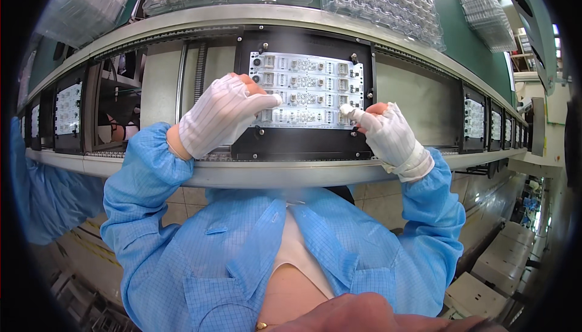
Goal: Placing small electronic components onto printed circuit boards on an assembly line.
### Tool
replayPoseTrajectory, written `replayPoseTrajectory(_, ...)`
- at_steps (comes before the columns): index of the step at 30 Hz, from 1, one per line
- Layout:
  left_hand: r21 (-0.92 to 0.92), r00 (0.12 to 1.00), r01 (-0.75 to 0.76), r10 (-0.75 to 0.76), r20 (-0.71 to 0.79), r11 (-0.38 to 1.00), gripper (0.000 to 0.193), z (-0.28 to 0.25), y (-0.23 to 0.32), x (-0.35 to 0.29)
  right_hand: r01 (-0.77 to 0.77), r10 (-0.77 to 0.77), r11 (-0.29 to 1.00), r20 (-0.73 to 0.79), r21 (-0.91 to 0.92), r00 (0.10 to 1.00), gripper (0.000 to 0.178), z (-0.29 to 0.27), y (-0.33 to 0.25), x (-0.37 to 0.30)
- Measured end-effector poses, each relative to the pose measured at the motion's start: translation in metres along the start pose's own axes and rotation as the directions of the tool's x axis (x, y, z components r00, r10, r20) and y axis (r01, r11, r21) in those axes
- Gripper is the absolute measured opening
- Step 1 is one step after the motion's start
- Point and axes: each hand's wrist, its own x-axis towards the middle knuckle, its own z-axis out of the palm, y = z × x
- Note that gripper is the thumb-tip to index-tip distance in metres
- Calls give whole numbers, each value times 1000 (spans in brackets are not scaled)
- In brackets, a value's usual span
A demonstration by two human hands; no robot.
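Note:
A white circuit board panel (306, 116), made up of several strips with small components, lies in a black carrier frame (303, 142) before me. My left hand (221, 112), in a white striped glove with bare fingertips, is at the panel's left edge. Its fingers are curled and the thumb reaches over the lower strips; what they hold, if anything, is hidden. My right hand (388, 135), gloved likewise, is at the lower right corner of the panel. Its fingers are drawn together with a white-covered tip at the board's edge; anything between them is too small to make out.
The carrier sits on a conveyor with metal rails (291, 174). Further carriers with panels stand left (68, 109) and right (474, 117). Clear plastic trays (382, 5) are on the green surface beyond the far rail. Another blue sleeve (54, 192) shows at left.

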Motion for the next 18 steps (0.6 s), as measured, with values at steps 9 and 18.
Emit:
replayPoseTrajectory(9,221,997,16,-32,68,975,33,-1,-30,18,73,-68,997,234,-16,970,48,10,12,1)
replayPoseTrajectory(18,289,953,268,-209,-218,919,19,9,-213,135,-25,27,999,-65,26,998,48,20,67,71)
